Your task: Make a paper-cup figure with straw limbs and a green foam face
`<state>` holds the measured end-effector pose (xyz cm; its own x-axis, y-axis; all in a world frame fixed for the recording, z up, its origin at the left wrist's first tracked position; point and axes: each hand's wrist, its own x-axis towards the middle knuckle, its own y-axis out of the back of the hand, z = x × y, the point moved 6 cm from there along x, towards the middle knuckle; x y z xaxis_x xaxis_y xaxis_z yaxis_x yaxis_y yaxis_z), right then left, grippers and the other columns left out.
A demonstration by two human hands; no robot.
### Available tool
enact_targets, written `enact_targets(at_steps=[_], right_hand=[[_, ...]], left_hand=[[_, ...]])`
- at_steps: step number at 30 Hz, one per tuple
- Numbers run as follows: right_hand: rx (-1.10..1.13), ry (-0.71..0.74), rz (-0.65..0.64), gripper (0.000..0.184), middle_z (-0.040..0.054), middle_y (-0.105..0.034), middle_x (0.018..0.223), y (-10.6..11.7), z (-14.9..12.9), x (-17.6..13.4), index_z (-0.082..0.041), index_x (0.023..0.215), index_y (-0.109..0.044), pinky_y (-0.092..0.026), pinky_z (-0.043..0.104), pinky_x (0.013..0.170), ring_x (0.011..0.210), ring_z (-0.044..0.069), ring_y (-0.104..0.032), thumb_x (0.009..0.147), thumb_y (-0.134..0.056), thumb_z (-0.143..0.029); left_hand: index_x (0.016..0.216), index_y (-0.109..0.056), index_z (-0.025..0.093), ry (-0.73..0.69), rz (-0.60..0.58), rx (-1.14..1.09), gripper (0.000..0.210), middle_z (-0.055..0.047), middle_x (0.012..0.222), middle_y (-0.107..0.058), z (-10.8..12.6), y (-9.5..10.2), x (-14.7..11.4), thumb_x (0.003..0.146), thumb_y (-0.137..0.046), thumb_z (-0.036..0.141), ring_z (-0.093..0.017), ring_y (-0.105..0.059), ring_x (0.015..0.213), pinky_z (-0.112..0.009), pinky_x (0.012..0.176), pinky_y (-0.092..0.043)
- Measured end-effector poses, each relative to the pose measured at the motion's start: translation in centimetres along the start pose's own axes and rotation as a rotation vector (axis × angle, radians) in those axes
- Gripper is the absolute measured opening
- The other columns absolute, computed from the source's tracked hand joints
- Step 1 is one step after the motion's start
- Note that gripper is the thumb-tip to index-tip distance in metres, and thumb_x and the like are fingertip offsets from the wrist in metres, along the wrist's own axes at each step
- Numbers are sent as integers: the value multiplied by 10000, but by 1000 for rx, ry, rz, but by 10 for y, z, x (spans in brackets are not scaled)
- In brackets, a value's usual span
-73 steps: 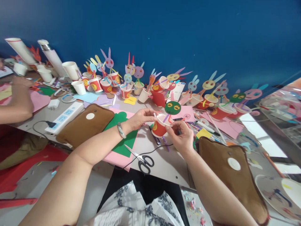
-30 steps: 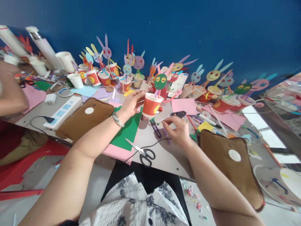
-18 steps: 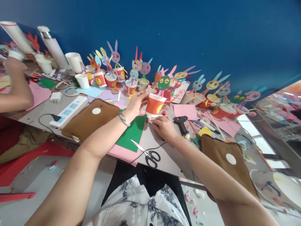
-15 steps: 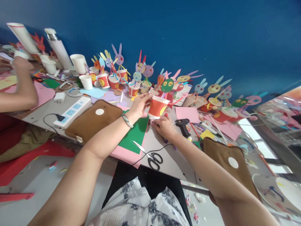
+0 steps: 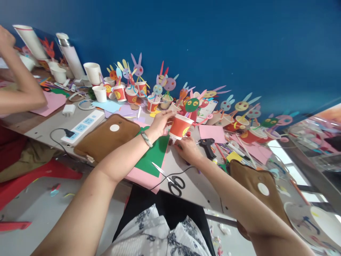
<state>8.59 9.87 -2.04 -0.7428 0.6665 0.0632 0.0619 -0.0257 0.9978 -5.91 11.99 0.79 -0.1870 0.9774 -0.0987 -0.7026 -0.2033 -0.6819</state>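
My left hand [image 5: 161,123] is closed on the rim and side of a red paper cup [image 5: 179,128] with a yellow print. A green round paper face [image 5: 192,105] with yellow eyes and pink ears stands above the cup; a pink pipe cleaner arm [image 5: 202,120] reaches out to the right. My right hand [image 5: 187,148] is just under the cup, fingers bent and closed near its base. Whatever those fingers hold is hidden. A black glue gun [image 5: 208,148] lies right of this hand. Black-handled scissors [image 5: 176,185] lie nearer me, by green paper [image 5: 152,156].
Several paper-cup rabbits [image 5: 157,96] line the blue wall. A brown pouch [image 5: 108,138] and a white power strip [image 5: 85,125] lie at left, another brown pouch [image 5: 255,181] at right. A cable [image 5: 183,171] crosses the table. A co-worker's arm [image 5: 23,83] is at far left.
The cup has lowered slightly in view, still in my left hand, and my right hand has stayed near its base. At far left the co-worker's forearm has risen.
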Motion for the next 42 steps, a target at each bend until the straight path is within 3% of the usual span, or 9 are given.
enact_targets(at_steps=[3,8,10,14,18,22,27,36,42], right_hand=[[189,26,55,174,75,-721,784,6,7,-22,-172,845,-656,-432,323,779,745,198,-637,916,-508,-229],[588,-150,112,176,25,-705,732,15,36,-51,-205,921,-642,-436,284,638,615,155,-577,881,-569,-361],[699,-199,87,227,16,-694,722,18,46,-55,-203,961,-645,-434,283,605,585,147,-549,862,-578,-396],[826,-231,-6,210,35,-705,772,21,61,-59,-190,834,-678,-459,292,617,625,150,-577,810,-565,-365],[831,-264,-30,224,41,-705,765,18,75,-64,-179,806,-706,-468,299,645,675,163,-598,740,-644,-384],[867,-297,-10,253,15,-650,680,8,83,-69,-188,734,-638,-437,274,581,623,144,-562,749,-678,-437],[910,-335,1,300,16,-684,703,0,88,-74,-196,875,-627,-461,271,585,630,151,-594,761,-689,-467],[777,-246,-43,230,41,-732,758,11,85,-77,-190,761,-700,-490,304,673,704,178,-638,852,-568,-355],[690,-215,-97,211,41,-720,726,5,83,-78,-191,733,-711,-463,278,599,638,160,-608,828,-604,-346]], left_hand=[[774,-625,142,24,-7,15,118,18,663,-644,-4,0,-1,730,-734,136,-88,-591,612,-223,644,-445],[747,-600,147,70,7,74,188,30,623,-613,-10,1,-3,688,-778,167,-89,-583,600,-210,622,-447],[745,-591,149,67,0,98,230,36,618,-603,-12,0,-4,666,-805,185,-84,-578,587,-202,607,-450],[771,-605,150,100,-14,139,227,32,633,-602,-18,1,-5,665,-797,210,-86,-577,558,-191,533,-425],[784,-620,155,117,6,213,228,24,649,-607,-24,2,-7,655,-795,223,-82,-577,549,-175,475,-363],[780,-626,152,119,17,250,234,12,709,-640,-30,2,-8,636,-797,224,-83,-598,581,-185,525,-425],[809,-643,154,108,12,277,281,11,734,-642,-31,4,-6,610,-818,246,-83,-598,613,-180,536,-427],[801,-633,159,118,19,291,261,16,729,-644,-30,4,-6,614,-797,237,-78,-588,576,-187,514,-417],[794,-633,156,115,5,307,233,14,737,-645,-31,3,-8,631,-786,222,-83,-599,608,-198,565,-443]])
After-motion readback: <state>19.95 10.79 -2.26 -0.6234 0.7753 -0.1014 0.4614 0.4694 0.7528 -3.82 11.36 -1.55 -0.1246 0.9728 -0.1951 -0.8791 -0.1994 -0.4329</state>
